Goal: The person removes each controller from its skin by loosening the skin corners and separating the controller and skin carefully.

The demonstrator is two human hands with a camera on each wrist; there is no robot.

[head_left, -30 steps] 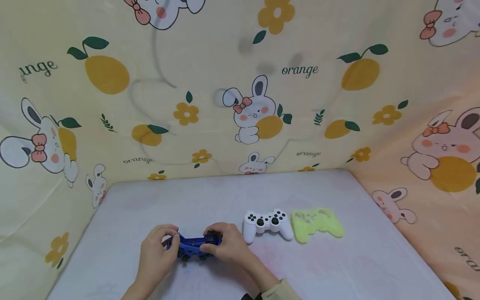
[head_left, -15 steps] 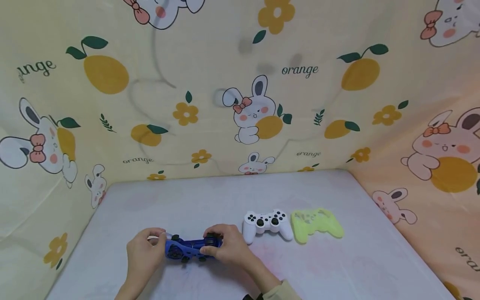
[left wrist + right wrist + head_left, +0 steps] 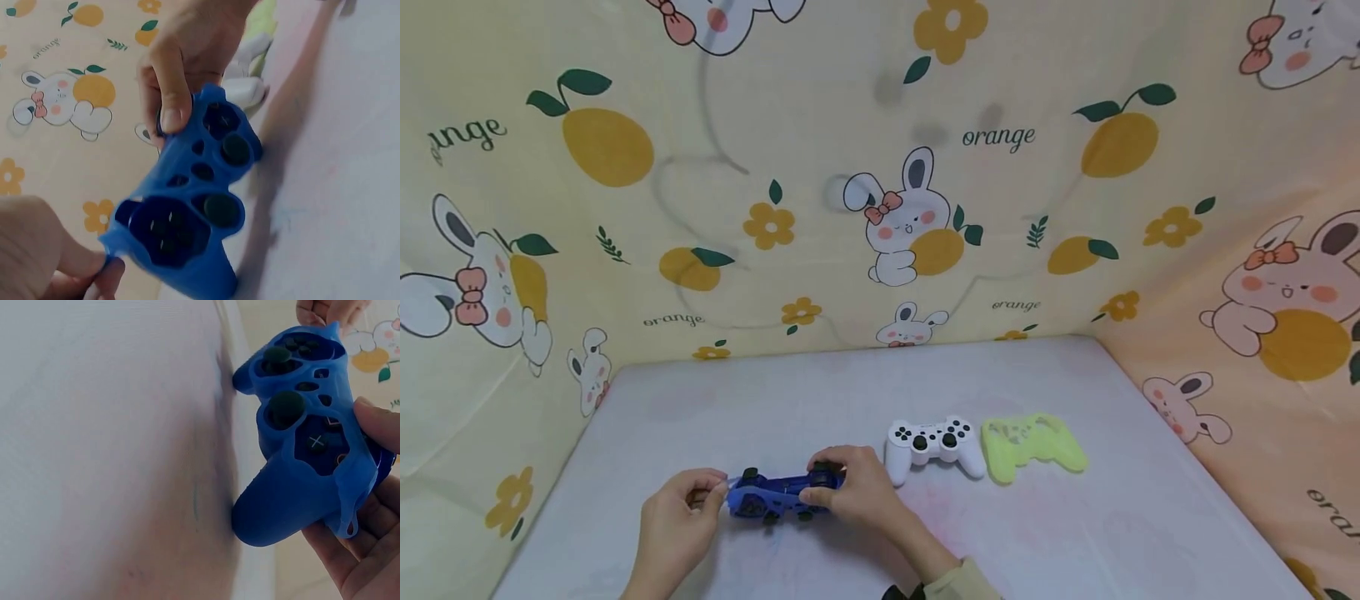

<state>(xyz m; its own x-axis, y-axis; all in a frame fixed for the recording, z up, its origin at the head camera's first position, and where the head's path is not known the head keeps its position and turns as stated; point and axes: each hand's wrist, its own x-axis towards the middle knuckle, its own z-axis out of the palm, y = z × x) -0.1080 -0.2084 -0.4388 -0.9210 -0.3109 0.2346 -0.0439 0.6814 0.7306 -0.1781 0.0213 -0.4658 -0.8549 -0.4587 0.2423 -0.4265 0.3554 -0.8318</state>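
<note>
A dark blue game controller (image 3: 788, 484) sits inside a stretchy blue silicone cover (image 3: 209, 275), its buttons and sticks showing through the openings. My right hand (image 3: 861, 492) grips its right end, thumb on the near side; the fingers behind are partly hidden. At the other end, my left hand (image 3: 677, 521) pinches a corner of the cover between thumb and finger and draws it out to a point. In the right wrist view, a loose flap of cover with a small loop (image 3: 349, 528) hangs beside the right hand's fingers. The controller's handles point down toward the table.
A white game controller (image 3: 935, 444) lies on the pale table (image 3: 1060, 542), right of my right hand. Beside it is a flat yellow-green silicone cover (image 3: 1033, 450). A patterned cloth (image 3: 820, 167) with rabbits and oranges hangs behind the table and along both sides.
My left hand has moved left and slightly down, pulling the cover's corner outward; more of the controller's left end shows. My right hand keeps its hold in the same place.
</note>
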